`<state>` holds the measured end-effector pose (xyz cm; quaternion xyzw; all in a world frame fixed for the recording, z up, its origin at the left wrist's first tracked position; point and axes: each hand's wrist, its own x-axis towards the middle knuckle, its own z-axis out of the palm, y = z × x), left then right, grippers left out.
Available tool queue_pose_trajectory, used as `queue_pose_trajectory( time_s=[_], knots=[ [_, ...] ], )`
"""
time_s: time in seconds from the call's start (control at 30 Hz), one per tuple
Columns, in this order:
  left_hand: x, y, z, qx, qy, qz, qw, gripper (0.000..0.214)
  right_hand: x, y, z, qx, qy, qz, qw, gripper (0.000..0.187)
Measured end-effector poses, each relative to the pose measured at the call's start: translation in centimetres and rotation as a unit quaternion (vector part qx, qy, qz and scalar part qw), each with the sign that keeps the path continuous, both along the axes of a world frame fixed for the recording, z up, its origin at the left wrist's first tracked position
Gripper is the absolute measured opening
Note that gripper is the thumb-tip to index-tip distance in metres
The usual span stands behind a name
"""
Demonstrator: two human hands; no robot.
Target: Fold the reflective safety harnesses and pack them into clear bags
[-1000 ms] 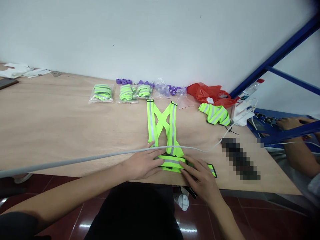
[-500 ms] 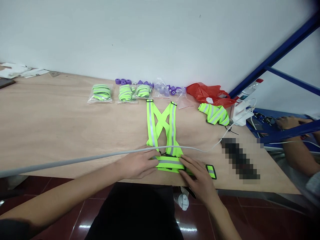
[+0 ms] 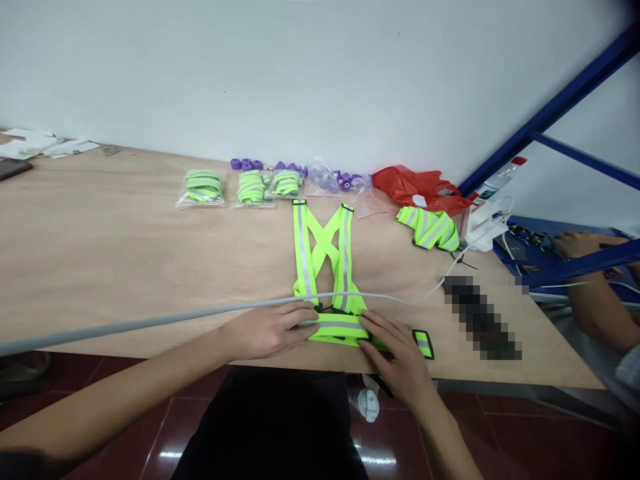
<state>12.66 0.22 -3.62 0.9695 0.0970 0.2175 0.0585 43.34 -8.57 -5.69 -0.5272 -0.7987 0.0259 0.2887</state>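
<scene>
A neon yellow reflective vest [image 3: 325, 253] lies flat on the wooden table [image 3: 125, 247], its crossed straps pointing toward the wall. Its waist belt [image 3: 340, 328] runs along the near table edge. My left hand [image 3: 270, 328] rests on the belt's left end, fingers stretched flat. My right hand [image 3: 397, 357] presses on the belt's right part, fingers flat, next to the black-edged belt tip [image 3: 423, 343]. A grey cable [image 3: 150, 321] crosses over the vest and my left hand.
Three bagged folded vests [image 3: 203, 187] and purple small parts [image 3: 345, 180] line the wall. A red plastic bag [image 3: 420, 187], a loose folded vest [image 3: 430, 229] and a white charger [image 3: 483, 223] sit right. Another person's arm [image 3: 595, 307] works at the far right.
My left hand slid slightly left along the belt and my right hand shifted a little. The belt lies flatter along the table edge.
</scene>
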Motion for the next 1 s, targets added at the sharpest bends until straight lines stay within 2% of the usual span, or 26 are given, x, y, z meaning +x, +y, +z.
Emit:
queue_pose_trajectory(
  time_s=[0.33,0.6,0.7,0.83,0.93,1.0],
  knots=[
    [0.2,0.1,0.2,0.016,0.012,0.005,1.000,0.028,0.1,-0.2,-0.4,-0.006,-0.005,-0.009,1.000,0.037],
    [0.7,0.1,0.8,-0.022,-0.023,0.004,0.999,0.027,-0.4,-0.2,-0.6,0.011,0.010,-0.011,1.000,0.035],
    [2.5,0.4,1.8,-0.035,-0.030,-0.010,0.999,0.026,-0.5,-0.2,-0.7,0.011,0.013,-0.014,1.000,0.035],
    [6.7,0.8,2.7,-0.030,-0.008,-0.048,0.998,0.027,-0.6,-0.3,-0.6,0.029,0.019,-0.023,0.999,0.028],
    [9.2,0.8,2.1,-0.054,0.026,-0.062,0.996,0.029,-0.7,-0.4,-0.3,0.022,0.028,-0.037,0.999,0.022],
    [9.8,0.7,1.2,-0.076,0.027,-0.063,0.995,0.038,-1.0,-0.4,-0.1,0.013,0.030,-0.042,0.999,0.023]
  ],
)
